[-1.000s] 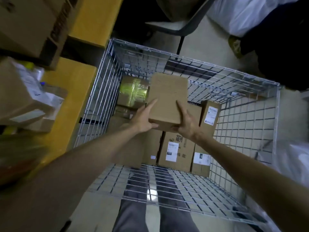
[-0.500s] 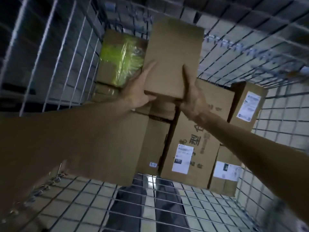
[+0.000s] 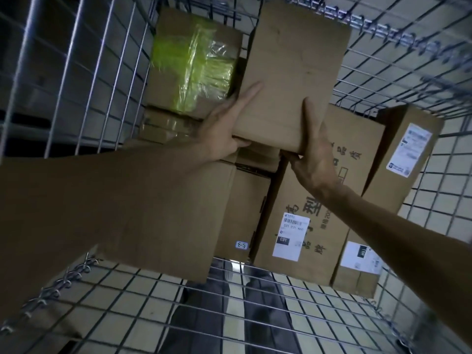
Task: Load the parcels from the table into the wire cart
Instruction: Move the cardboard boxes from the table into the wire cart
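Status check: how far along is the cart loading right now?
Done: a printed brown carton with a barcode label, a box wrapped in yellow-green film and a tall labelled box sit in the wire cart. In hand: the left hand and right hand grip a plain brown cardboard box above that stack, not yet released. Left: setting it down; the table is out of view, so remaining parcels are unknown.

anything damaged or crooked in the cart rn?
No damage or spill visible. The labelled box at the right sits tilted beside the printed carton, not flat. Film on the green-wrapped parcel is crinkled. The left hand and right hand hold the plain box above the stack.
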Demonstrator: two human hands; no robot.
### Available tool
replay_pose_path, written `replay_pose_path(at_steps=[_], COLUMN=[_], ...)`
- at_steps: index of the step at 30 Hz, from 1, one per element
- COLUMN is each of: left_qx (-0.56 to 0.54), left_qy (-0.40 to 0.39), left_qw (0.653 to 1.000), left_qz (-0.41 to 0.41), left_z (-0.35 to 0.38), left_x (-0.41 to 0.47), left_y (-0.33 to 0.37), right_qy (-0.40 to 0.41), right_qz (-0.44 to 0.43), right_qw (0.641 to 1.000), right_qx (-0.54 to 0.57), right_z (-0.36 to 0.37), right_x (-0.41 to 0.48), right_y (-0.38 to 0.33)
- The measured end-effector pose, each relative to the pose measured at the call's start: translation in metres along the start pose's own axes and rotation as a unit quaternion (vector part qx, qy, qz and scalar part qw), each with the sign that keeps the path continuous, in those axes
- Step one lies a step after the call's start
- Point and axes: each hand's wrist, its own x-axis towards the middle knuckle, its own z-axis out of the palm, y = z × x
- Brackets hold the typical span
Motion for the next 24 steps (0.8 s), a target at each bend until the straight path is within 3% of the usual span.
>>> replay_pose_path(at_steps=[6,10,15,19,24], left_qx=[0.029,0.029,0.027,0.008,-0.058], left_qy=[-0.006,0.007,0.019,-0.006,0.03], left_qw=[0.999,1.0,0.999,0.999,0.995], left_qz=[-0.013,-0.009,-0.006,-0.04,-0.079], left_z=[-0.002,0.0,0.003,0.001,0.003], left_x=[0.01,0.006,-0.002,0.003,0.016], left_y=[-0.021,-0.026,-0.026,-0.025,-0.02], right_qy=[-0.005,0.017,-0.018,-0.058,-0.071], right_qz=[0.009,-0.009,0.0,0.005,-0.001], right_qw=[0.999,0.999,1.0,0.998,0.997], right_qx=[0.052,0.034,0.019,-0.005,-0.018], right_z=[0.028,0.033,0.028,0.019,0.01], right_x=[0.008,0.005,0.007,0.014,0.033], right_y=[-0.001,0.002,0.007,0.009,0.007])
